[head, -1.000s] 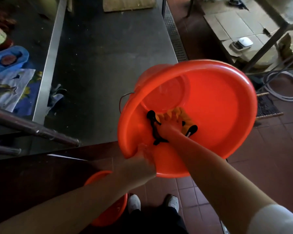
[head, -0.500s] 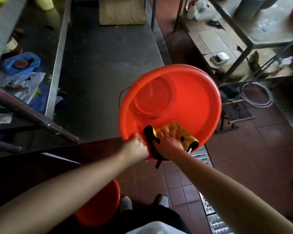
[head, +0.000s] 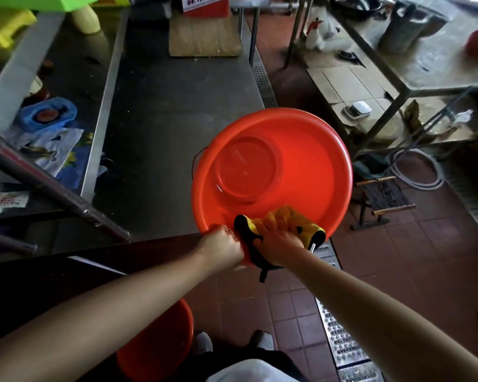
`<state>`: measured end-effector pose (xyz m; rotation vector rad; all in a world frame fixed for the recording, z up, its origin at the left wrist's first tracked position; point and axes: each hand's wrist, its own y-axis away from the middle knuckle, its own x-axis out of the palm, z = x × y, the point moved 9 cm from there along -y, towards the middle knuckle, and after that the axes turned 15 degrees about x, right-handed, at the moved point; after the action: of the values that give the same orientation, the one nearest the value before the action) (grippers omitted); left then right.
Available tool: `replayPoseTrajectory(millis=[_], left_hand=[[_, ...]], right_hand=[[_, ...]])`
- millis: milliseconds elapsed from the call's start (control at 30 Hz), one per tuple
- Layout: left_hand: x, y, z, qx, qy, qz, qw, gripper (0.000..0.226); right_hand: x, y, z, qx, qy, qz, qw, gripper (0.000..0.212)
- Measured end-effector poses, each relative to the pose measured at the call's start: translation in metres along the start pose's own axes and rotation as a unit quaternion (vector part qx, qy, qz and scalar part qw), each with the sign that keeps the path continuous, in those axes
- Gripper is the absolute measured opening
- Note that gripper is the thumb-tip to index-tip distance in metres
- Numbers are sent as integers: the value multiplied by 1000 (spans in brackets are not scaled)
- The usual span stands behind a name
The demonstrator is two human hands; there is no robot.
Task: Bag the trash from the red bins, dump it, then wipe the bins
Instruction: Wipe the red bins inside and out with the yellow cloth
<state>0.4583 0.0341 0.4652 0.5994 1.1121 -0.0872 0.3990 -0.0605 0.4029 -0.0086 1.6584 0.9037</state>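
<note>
Red bin (head: 301,161) tilted toward person, held up — left hand (head: 224,245) grips near rim to steady it; right hand (head: 278,244) presses yellow cloth (head: 280,216) w/ curled fingers inside rim — wiping.

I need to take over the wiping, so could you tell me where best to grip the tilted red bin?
Grip the red bin by its near rim, from the left, where the left hand grips now. Its mouth tilts towards you, so the lip is reachable and the inside stays open for the cloth.
</note>
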Motion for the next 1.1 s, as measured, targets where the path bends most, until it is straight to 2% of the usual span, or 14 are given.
replayPoseTrajectory(millis=[67,133,233,333,500,633,700,867,1000,1100], left_hand=[[3,-2,-1,9,3,-8,1000,48],[10,-5,-3,15,1,20,1000,54],[16,-7,-9,38,7,63,997,52],[9,-8,-12,51,-11,48,997,49],[0,-6,-8,38,-26,4,999,29],[10,-6,-8,38,-20,47,998,24],[8,-5,-8,41,-4,38,998,23],[9,-2,-9,55,-12,74,996,49],[5,4,4,22,-19,93,995,22],[0,10,15,-4,-10,74,997,14]], right_hand=[[1,-14,3,1,1,-2,1000,61],[3,-29,6,3,-4,-2,1000,61],[7,-55,10,7,-24,7,1000,61],[8,-82,12,13,-38,18,999,60],[8,-119,18,16,-10,20,1000,61],[7,-133,22,8,8,19,1000,61],[6,-129,22,-1,16,18,1000,65],[3,-82,18,-38,42,18,998,71],[-3,-27,8,-75,37,10,996,76],[-11,11,2,-122,49,-30,991,96]])
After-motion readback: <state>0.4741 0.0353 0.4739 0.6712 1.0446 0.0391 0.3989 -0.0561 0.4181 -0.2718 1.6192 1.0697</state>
